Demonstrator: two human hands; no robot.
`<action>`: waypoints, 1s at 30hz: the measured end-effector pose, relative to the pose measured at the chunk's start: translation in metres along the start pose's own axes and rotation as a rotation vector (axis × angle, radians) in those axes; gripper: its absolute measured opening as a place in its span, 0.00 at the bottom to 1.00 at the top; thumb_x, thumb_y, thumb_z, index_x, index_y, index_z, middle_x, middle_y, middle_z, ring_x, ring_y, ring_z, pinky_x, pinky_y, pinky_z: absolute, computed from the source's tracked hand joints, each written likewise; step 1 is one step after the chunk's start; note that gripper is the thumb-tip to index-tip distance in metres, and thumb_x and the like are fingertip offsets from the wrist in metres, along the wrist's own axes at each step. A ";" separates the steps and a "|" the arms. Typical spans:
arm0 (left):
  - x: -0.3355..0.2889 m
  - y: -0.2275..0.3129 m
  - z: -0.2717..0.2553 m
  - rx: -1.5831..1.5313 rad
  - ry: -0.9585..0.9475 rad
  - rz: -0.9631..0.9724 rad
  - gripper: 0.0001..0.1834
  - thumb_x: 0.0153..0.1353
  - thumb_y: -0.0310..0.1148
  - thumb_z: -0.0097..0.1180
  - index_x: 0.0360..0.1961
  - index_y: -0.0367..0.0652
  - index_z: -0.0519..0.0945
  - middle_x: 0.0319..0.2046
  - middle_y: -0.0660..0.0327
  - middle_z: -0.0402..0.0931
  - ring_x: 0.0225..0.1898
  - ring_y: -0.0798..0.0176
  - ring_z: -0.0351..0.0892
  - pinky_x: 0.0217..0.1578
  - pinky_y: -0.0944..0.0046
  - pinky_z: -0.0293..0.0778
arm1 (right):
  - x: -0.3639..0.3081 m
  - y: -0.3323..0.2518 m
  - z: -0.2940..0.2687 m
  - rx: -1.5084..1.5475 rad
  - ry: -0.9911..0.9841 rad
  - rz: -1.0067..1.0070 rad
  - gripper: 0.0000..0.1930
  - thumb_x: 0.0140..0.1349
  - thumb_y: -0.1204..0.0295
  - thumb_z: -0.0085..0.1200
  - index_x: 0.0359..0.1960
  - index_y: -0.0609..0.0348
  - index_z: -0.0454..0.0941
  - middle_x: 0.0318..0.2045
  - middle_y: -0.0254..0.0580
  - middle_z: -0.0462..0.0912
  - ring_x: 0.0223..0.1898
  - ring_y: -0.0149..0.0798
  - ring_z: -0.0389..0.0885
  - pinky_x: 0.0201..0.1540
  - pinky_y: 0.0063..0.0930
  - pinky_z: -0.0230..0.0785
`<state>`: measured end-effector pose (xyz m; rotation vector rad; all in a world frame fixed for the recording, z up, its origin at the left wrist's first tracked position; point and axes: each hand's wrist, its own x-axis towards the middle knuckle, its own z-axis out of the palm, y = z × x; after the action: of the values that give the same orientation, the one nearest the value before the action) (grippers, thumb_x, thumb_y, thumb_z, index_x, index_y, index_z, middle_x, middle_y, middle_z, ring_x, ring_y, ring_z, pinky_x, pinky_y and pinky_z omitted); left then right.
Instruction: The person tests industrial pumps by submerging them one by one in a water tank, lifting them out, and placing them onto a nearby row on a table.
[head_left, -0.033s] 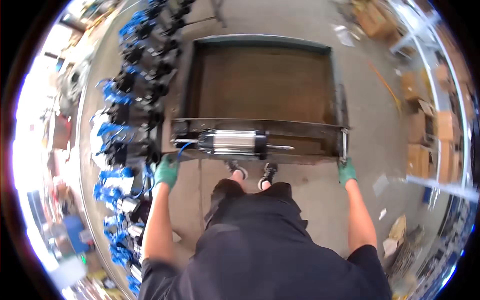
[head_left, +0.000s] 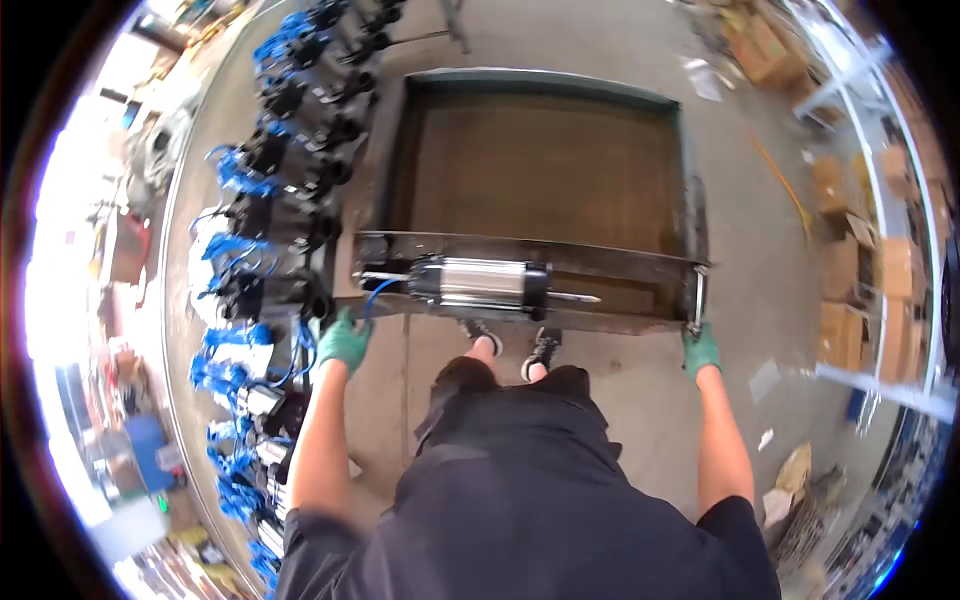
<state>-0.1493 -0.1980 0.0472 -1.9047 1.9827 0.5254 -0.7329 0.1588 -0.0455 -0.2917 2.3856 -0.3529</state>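
A long metal trough (head_left: pixel 630 326) crosses in front of me, along the near side of a deep rectangular tank (head_left: pixel 545 77). In the trough lies a silver motor-like cylinder (head_left: pixel 482 283) with black ends, a thin shaft pointing right and a blue cable (head_left: pixel 377 290) at its left. My left hand (head_left: pixel 343 345), in a green glove, is closed at the trough's near left corner. At the near right corner my right hand (head_left: pixel 702 353), gloved alike, is closed on the edge, below an upright metal rod (head_left: pixel 700 292). The fingertips of both hands are partly hidden.
Close on the left stands a long row of black and silver cylinders (head_left: pixel 265 215) with bundled blue cables (head_left: pixel 240 172). Shelving (head_left: pixel 885 378) and cardboard boxes (head_left: pixel 842 335) line the right. An orange stick (head_left: pixel 780 180) and paper scraps (head_left: pixel 765 380) lie on the floor.
The tank, trough, cylinder and both hands sit slightly farther right in the view, as do the surroundings. Both hands stay at the same corners.
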 end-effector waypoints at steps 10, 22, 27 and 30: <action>-0.075 0.067 -0.021 -1.105 -0.355 0.079 0.28 0.70 0.37 0.56 0.67 0.35 0.70 0.37 0.60 0.82 0.31 0.71 0.77 0.31 0.69 0.74 | -0.179 -0.255 0.033 -0.047 0.125 -1.074 0.23 0.70 0.56 0.56 0.62 0.52 0.72 0.60 0.50 0.75 0.56 0.58 0.80 0.58 0.47 0.75; -0.058 0.074 -0.126 -1.407 -0.474 0.393 0.26 0.73 0.37 0.57 0.67 0.38 0.72 0.36 0.64 0.81 0.27 0.76 0.68 0.28 0.73 0.66 | -0.150 -0.335 0.008 -0.315 -0.221 -0.865 0.06 0.61 0.73 0.51 0.38 0.57 0.79 0.34 0.58 0.84 0.37 0.60 0.84 0.43 0.48 0.75; 0.003 0.094 -0.108 -1.318 -0.350 0.598 0.22 0.74 0.35 0.55 0.66 0.41 0.74 0.35 0.69 0.79 0.28 0.78 0.65 0.29 0.75 0.66 | -0.133 -0.360 -0.052 -0.348 -0.039 -0.817 0.04 0.62 0.73 0.51 0.37 0.57 0.75 0.32 0.57 0.83 0.37 0.61 0.83 0.42 0.48 0.74; 0.065 0.101 -0.104 -0.392 0.052 0.716 0.19 0.71 0.30 0.55 0.62 0.49 0.79 0.46 0.54 0.86 0.41 0.46 0.85 0.40 0.53 0.79 | -0.118 -0.384 -0.052 -0.545 0.084 -0.832 0.08 0.62 0.67 0.53 0.40 0.55 0.74 0.37 0.57 0.84 0.43 0.64 0.82 0.47 0.53 0.73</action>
<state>-0.2520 -0.3020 0.1098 -1.3311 2.7422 1.1229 -0.6383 -0.1569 0.1911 -1.5544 2.2898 -0.0643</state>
